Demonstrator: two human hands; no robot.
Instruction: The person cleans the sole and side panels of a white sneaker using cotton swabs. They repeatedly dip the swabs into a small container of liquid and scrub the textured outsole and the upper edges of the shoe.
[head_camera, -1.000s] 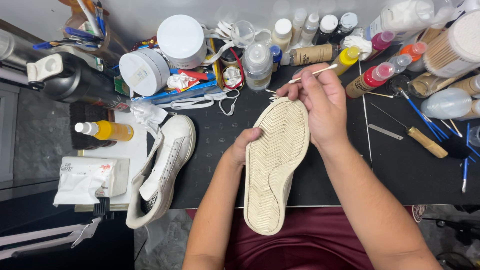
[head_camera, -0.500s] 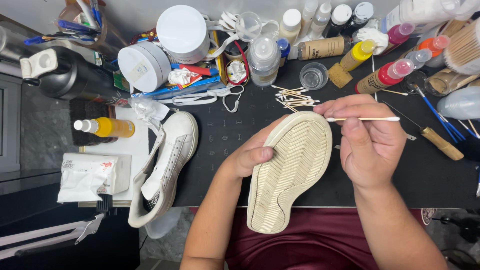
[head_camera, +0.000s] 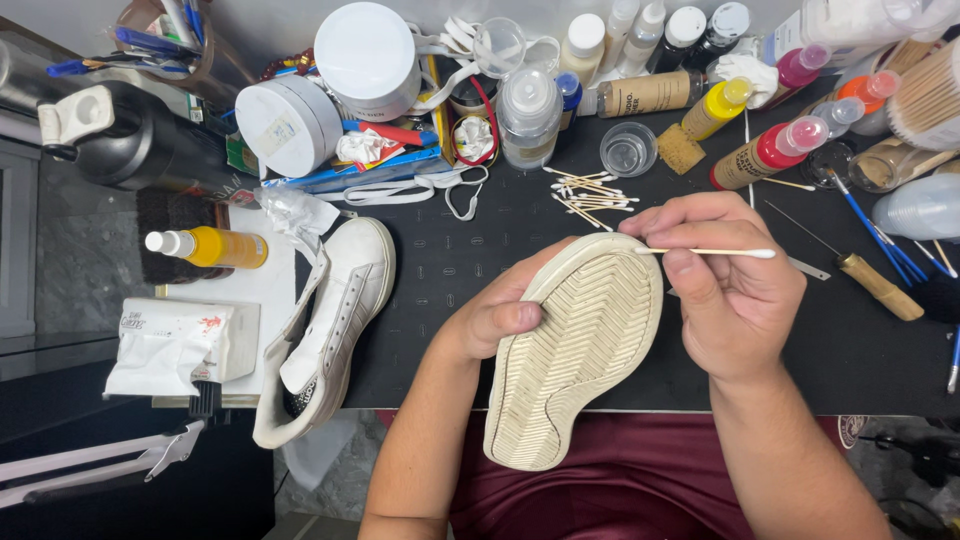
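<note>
My left hand (head_camera: 500, 312) grips a white sneaker (head_camera: 575, 350) from its left side and holds it sole up over my lap and the desk's front edge. The cream sole has a zigzag tread. My right hand (head_camera: 730, 285) pinches a cotton swab (head_camera: 715, 252) that lies level, its inner tip at the toe rim of the sole. A pile of used swabs (head_camera: 585, 195) lies on the black mat (head_camera: 450, 270) just beyond the toe.
The second white sneaker (head_camera: 330, 330) lies on its side at the left. Paint bottles (head_camera: 770, 150), white jars (head_camera: 365, 60), a small clear cup (head_camera: 627, 150), blue brushes (head_camera: 880, 235), a wooden-handled awl (head_camera: 870, 280), a yellow spray bottle (head_camera: 215, 248) and a wipes pack (head_camera: 175, 345) crowd the desk.
The right hand came down from the far side of the toe to its right side, turning the swab level. The shoe's toe swung to the right, then settled slightly lower.
</note>
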